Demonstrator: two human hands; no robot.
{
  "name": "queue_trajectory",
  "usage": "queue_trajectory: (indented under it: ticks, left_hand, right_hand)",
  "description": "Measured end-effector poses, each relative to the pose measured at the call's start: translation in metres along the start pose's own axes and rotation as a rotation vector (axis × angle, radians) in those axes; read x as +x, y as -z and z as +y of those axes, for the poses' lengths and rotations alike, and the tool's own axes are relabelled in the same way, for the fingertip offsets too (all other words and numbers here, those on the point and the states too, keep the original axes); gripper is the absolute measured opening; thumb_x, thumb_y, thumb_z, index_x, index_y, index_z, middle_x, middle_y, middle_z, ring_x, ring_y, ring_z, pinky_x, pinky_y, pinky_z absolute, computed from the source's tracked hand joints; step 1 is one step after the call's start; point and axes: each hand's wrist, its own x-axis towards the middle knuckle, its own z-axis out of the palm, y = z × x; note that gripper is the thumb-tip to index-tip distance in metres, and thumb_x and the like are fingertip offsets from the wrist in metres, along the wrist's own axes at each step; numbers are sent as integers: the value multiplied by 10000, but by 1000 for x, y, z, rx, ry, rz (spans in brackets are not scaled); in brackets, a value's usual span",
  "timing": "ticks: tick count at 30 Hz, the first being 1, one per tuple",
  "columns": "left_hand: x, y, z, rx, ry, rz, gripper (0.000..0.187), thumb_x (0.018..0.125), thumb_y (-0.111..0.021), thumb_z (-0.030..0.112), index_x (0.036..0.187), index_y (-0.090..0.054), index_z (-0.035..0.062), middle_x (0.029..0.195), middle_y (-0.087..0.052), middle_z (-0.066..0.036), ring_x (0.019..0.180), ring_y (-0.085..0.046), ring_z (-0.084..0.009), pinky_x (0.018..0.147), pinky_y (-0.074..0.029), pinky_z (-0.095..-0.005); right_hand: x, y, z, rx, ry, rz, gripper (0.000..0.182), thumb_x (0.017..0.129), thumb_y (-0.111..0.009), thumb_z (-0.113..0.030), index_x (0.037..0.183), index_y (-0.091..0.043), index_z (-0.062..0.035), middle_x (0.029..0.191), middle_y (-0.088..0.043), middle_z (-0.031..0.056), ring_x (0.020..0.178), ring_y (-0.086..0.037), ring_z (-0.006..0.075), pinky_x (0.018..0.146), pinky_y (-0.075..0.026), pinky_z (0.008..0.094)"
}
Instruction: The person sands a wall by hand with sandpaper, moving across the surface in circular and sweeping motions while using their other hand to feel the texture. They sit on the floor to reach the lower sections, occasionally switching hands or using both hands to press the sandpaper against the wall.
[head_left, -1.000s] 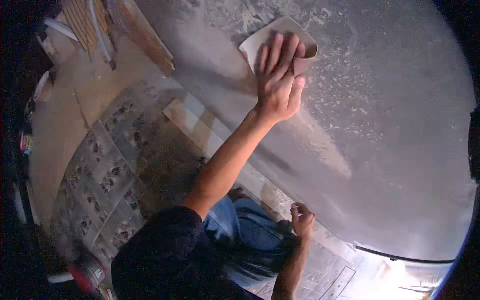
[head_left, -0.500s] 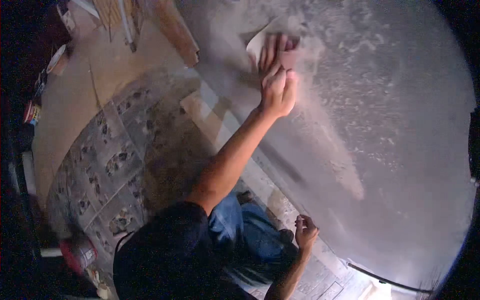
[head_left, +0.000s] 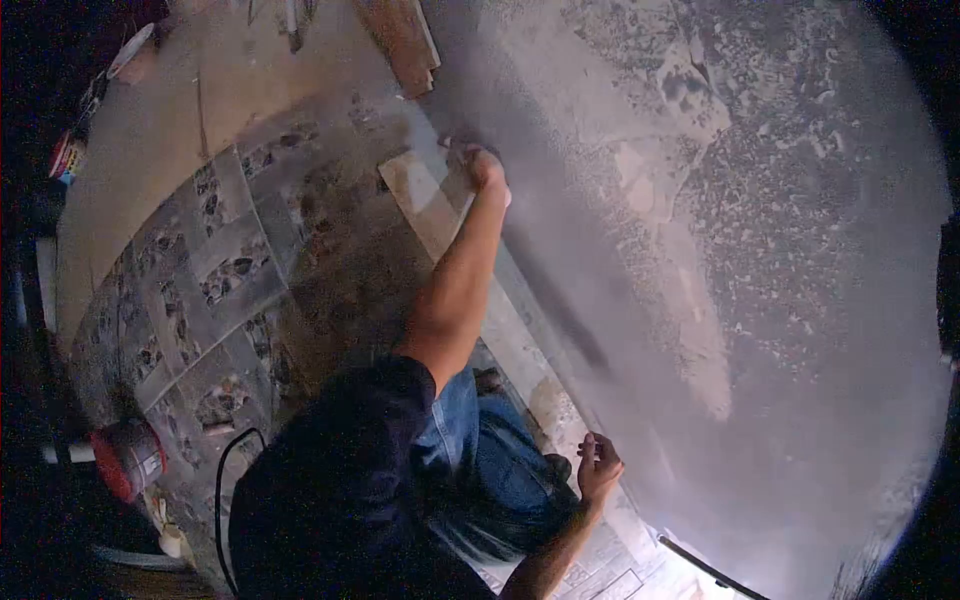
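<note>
My left hand (head_left: 478,168) is near the lower edge of the grey wall surface (head_left: 640,330), above a pale strip (head_left: 425,200). Its fingers are curled and blurred, and what they hold is too unclear to name. Farther down, my right hand (head_left: 599,468) is beside the wall's lower edge, its fingers loosely bent and apart with nothing visible between them. Rough, speckled patches (head_left: 770,180) and a smoother pale streak (head_left: 700,360) mark the wall.
Patterned floor tiles (head_left: 235,275) lie at the left. A red-rimmed bucket (head_left: 130,458) stands at lower left, near a black cable (head_left: 222,490). Brown boards (head_left: 400,50) are at the top. A dark bar (head_left: 705,565) lies beside bright light at the bottom.
My left hand has come off the upper wall and moved down and left to its lower edge. The view has shifted, and my right hand keeps nearly the same pose.
</note>
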Motion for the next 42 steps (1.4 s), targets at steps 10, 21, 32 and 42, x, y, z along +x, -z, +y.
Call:
queue_trajectory:
  ticks: [10, 21, 32, 42]
  left_hand:
    - [-16, -17, 9, 322, -614, -54, 348, 981, -336, 253, 1172, -487, 4, 1356, -446, -168, 1225, -421, -303, 1037, -305, -386]
    - [175, 10, 7, 211, -153, -5, 501, 994, -318, 314, 1445, -336, 97, 1516, -301, -102, 1355, -327, -272, 1087, -261, -372]
    - [109, 34, -34, 309, -965, -287, 558, 993, -337, 354, 1467, -270, 66, 1508, -327, -84, 1355, -331, -240, 1088, -253, -333]
    - [165, 51, -17, 171, -14, -272, 606, 974, -371, 431, 1455, -285, 73, 1441, -403, -69, 1280, -405, -224, 1062, -299, -356]
  right_hand:
    - [5, -6, 1, -49, 22, -61, 241, 917, -614, -192, 960, -650, 42, 723, -676, 132, 642, -675, 181, 589, -538, 290]
    - [14, -8, 27, 11, -32, -27, 183, 903, -603, -140, 917, -657, 34, 732, -681, 115, 632, -676, 176, 584, -555, 292]
    - [11, -7, -4, -16, -51, -61, 250, 902, -618, -199, 937, -654, 46, 713, -674, 143, 638, -686, 198, 571, -572, 311]
    - [12, 0, 15, -67, -46, -87, 273, 913, -616, -238, 941, -645, 32, 715, -676, 137, 627, -688, 202, 569, -563, 303]
